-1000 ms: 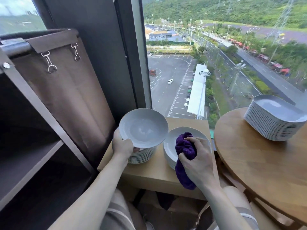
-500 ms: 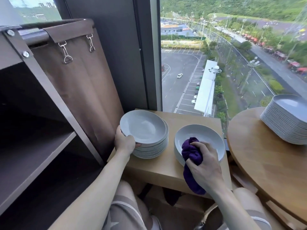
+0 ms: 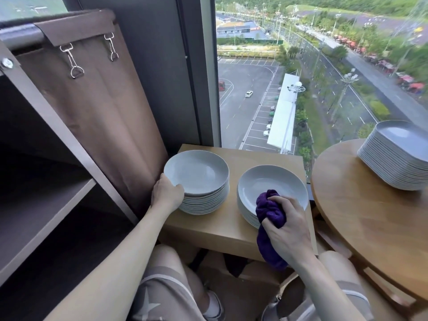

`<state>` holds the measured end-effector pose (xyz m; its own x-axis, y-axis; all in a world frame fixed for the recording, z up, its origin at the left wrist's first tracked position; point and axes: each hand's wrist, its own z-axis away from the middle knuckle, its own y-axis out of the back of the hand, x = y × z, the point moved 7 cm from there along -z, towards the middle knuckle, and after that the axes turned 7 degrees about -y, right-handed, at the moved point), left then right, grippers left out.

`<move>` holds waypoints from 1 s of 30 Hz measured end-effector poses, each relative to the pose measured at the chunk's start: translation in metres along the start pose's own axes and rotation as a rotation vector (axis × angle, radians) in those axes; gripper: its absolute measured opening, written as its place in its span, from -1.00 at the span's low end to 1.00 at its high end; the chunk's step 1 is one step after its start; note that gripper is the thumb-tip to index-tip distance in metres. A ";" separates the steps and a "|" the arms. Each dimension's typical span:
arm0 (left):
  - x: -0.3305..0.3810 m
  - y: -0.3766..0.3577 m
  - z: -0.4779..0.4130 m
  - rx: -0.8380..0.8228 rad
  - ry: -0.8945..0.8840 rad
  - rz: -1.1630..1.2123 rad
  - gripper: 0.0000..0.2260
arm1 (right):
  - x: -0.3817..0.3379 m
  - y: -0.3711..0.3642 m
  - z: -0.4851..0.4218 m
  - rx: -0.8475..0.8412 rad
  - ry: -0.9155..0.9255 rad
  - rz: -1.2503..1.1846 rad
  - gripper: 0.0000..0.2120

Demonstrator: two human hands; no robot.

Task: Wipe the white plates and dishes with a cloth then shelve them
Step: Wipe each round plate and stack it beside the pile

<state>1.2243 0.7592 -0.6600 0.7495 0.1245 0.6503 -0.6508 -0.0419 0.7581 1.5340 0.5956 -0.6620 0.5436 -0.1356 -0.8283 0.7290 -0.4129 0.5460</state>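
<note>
Head view, looking down at a low wooden bench (image 3: 222,230) set against a window. Two stacks of white round dishes stand on it, side by side and just apart. The left stack (image 3: 203,200) is the taller; the left hand (image 3: 165,193) closes its grip on the near left rim of the top dish (image 3: 195,172), thumb over the rim, fingers underneath, with that dish lying on the stack. The right stack (image 3: 249,210) sits nearer the bench's right edge. The right hand (image 3: 287,224) holds a bunched purple cloth (image 3: 269,212) in a closed grip; the upper part of the cloth lies over the near rim of the right stack's top dish (image 3: 271,186), and its tail hangs down in front of the bench. To the right, a round wooden table (image 3: 361,216) carries a third, taller stack of white plates (image 3: 398,163) with rounded-square outline. To the left stands a dark shelf unit (image 3: 41,205) with a brown fabric panel (image 3: 99,107) hung from a rail by metal clips.
</note>
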 end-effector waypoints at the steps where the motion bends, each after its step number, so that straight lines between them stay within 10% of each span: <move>1: -0.003 -0.002 0.000 -0.017 0.004 -0.018 -0.54 | 0.001 0.000 0.001 -0.004 -0.003 -0.003 -0.55; 12: 0.035 0.019 0.040 0.149 -0.197 0.033 -0.55 | 0.021 0.016 -0.004 0.044 -0.066 -0.047 -0.58; 17: 0.086 -0.054 0.092 -0.261 -0.440 0.080 -0.72 | 0.023 0.030 -0.024 0.080 -0.104 -0.073 -0.60; 24: 0.071 -0.155 0.093 -0.513 -0.100 0.259 -0.19 | 0.036 0.047 -0.045 0.130 -0.252 -0.282 -0.70; 30: 0.077 -0.164 0.088 -0.538 -0.031 0.470 -0.14 | 0.041 0.037 -0.070 0.062 -0.286 -0.209 -0.67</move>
<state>1.3995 0.6881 -0.7295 0.3731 0.1848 0.9092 -0.8696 0.4112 0.2732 1.6118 0.6378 -0.6669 0.2406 -0.2854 -0.9277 0.7810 -0.5106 0.3597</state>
